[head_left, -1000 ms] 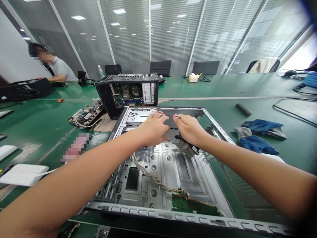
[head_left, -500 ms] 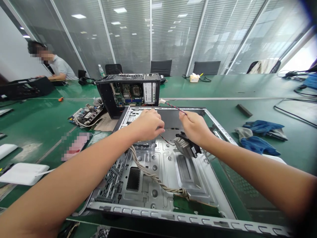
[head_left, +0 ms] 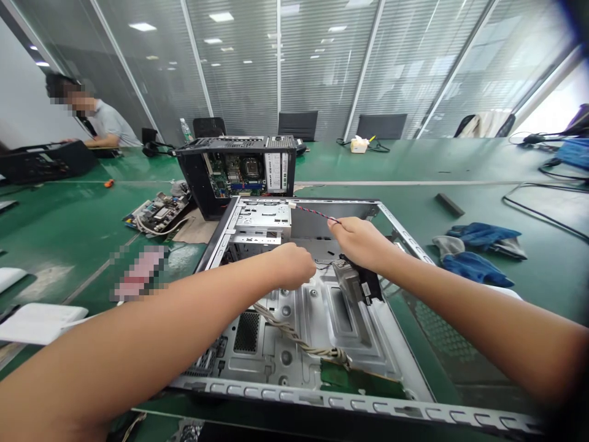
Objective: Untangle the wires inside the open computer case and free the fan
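Observation:
My right hand (head_left: pixel 361 242) is above the far right part of an open computer case (head_left: pixel 317 399). It pinches a twisted red-and-black cable (head_left: pixel 315 213), whose white connector hangs out to the left. Just below this hand is a CPU cooler (head_left: pixel 363 282) with metal fins and a black frame, tilted; I cannot tell whether it hangs or rests on the case. My left hand (head_left: pixel 297 265) is closed over the middle of the case. A thin dark wire (head_left: pixel 326 265) runs from its fingers toward the cooler; the fingertips are mostly hidden.
A twisted beige cable (head_left: pixel 294 337) lies in the case near the drive cage (head_left: pixel 267 216). Behind stands a second computer case (head_left: pixel 197 178). Left are a circuit board (head_left: pixel 159 212) and a white box (head_left: pixel 41 322); right, blue gloves (head_left: pixel 478 267). A person (head_left: pixel 108 126) sits far left.
My left hand has moved toward me and to the right, uncovering the drive cage. The cooler has shifted right and tilted. The cable's white connector has dropped lower and left.

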`<state>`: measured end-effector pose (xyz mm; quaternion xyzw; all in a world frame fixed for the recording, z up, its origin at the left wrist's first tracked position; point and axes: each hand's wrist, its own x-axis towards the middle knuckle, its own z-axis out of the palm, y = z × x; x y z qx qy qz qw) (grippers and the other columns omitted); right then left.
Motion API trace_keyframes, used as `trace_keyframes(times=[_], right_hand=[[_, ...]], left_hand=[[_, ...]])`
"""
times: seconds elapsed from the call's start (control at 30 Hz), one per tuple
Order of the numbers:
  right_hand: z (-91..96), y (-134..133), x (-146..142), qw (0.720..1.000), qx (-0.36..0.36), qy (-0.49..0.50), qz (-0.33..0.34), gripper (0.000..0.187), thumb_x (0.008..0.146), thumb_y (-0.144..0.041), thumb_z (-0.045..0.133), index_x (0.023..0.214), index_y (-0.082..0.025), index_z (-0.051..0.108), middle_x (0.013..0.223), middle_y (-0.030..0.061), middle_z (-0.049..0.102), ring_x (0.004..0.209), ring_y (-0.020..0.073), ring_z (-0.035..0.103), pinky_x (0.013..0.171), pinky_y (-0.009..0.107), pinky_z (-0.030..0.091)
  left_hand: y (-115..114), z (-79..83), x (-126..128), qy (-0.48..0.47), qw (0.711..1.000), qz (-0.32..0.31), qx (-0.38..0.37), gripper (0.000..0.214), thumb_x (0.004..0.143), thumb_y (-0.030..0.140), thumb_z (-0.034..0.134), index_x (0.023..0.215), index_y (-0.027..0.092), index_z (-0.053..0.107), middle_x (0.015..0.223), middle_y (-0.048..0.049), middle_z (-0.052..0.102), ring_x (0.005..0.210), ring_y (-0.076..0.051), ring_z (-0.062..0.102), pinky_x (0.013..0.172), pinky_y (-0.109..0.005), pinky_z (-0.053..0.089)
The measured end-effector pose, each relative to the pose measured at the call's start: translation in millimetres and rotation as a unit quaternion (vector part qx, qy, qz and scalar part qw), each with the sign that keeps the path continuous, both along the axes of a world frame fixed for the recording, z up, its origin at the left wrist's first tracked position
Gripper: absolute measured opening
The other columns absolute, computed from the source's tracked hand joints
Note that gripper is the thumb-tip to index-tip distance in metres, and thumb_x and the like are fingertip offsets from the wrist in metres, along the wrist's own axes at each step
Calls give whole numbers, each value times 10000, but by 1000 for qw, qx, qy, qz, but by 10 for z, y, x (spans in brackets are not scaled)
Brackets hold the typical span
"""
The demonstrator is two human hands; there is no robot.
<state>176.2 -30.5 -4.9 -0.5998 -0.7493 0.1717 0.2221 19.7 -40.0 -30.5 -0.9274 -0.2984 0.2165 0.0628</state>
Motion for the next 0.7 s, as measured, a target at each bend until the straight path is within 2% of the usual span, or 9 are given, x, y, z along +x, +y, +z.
trace_keyframes(times=[0.13, 0.2, 0.37, 0.53, 0.6, 0.7], right_hand=[[8, -33, -29, 998, -56, 16, 11, 391, 914, -402, 320, 561, -234, 297, 488, -23, 355, 482, 134, 314, 517, 292, 237], [-2, -39, -36, 996, -72, 35, 25, 394, 913, -408, 319, 562, -232, 291, 476, -33, 328, 475, 127, 300, 511, 290, 232], [-65, -46, -43, 989, -122, 65, 59, 416, 902, -464, 345, 565, -226, 287, 479, -47, 281, 467, 109, 246, 480, 283, 201], [-95, -89, -67, 965, -207, 137, 89, 425, 908, -497, 349, 584, -229, 286, 497, -62, 252, 449, 98, 219, 447, 270, 184], [-80, -107, -79, 953, -232, 170, 94, 421, 914, -492, 346, 590, -230, 287, 503, -68, 243, 445, 95, 203, 439, 266, 184], [-49, -122, -92, 945, -236, 187, 125, 415, 918, -481, 350, 593, -228, 297, 521, -64, 266, 450, 95, 230, 444, 264, 210]], left_hand=[[34, -148, 13, -72, 995, 12, 68, 387, 840, 413, 600, 1090, 119, 637, 1110, -161, 655, 1013, -293, 590, 762, -377, 467], [47, -172, 22, -83, 993, 40, 75, 477, 813, 440, 623, 1127, 82, 609, 1135, -192, 632, 1029, -304, 589, 799, -389, 474], [34, -103, 56, -51, 997, 63, 1, 416, 834, 450, 589, 1099, 133, 638, 1132, -164, 654, 1060, -306, 587, 816, -390, 484], [7, 16, 34, -28, 997, 66, -12, 471, 847, 467, 568, 1181, 136, 610, 1275, -192, 570, 1155, -334, 520, 828, -413, 488], [-9, 77, 13, -23, 996, 72, -37, 473, 849, 463, 562, 1189, 137, 603, 1228, -174, 608, 1108, -325, 551, 791, -404, 497], [-67, 206, -26, -21, 993, 68, -96, 359, 843, 429, 560, 1075, 176, 666, 1016, -115, 703, 820, -236, 636, 674, -344, 488]])
